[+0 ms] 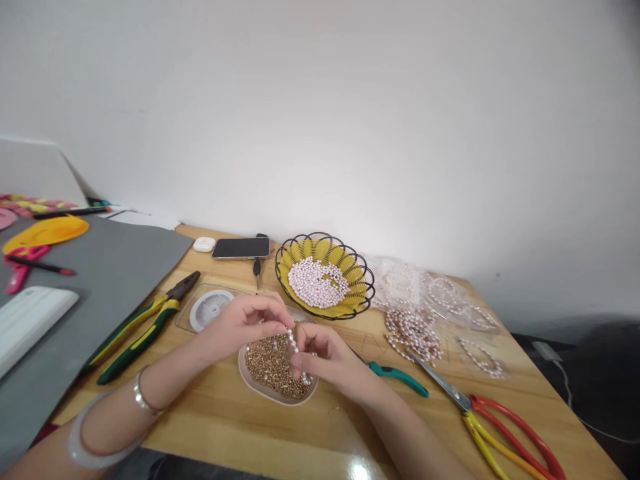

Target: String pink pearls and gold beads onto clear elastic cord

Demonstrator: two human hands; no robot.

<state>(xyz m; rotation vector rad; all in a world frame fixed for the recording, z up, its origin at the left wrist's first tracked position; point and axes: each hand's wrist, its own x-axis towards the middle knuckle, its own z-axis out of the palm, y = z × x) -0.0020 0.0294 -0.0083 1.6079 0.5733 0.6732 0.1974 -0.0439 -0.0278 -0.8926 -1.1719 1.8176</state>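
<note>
A short string of pearly beads [293, 343] runs between my two hands, above a tray of small gold beads [270, 367]. My left hand [255, 322] pinches its upper end between thumb and fingertips. Lower on the string, my right hand [323, 357] is closed around it with thumb and bent fingers, and some beads hang below. A few pale beads lie among the gold ones. Just behind my hands stands a yellow basket with a black wire rim [367, 300], holding many loose pale pink beads [320, 283].
To the left lie pliers [145, 323] and a white spool [213, 308]. A phone [241, 248], a white earbud case [204, 245] and a key [257, 268] are at the back. Right are heaped bead strands [413, 333], bagged bracelets [445, 293], teal-handled pliers [400, 377] and scissors [470, 403].
</note>
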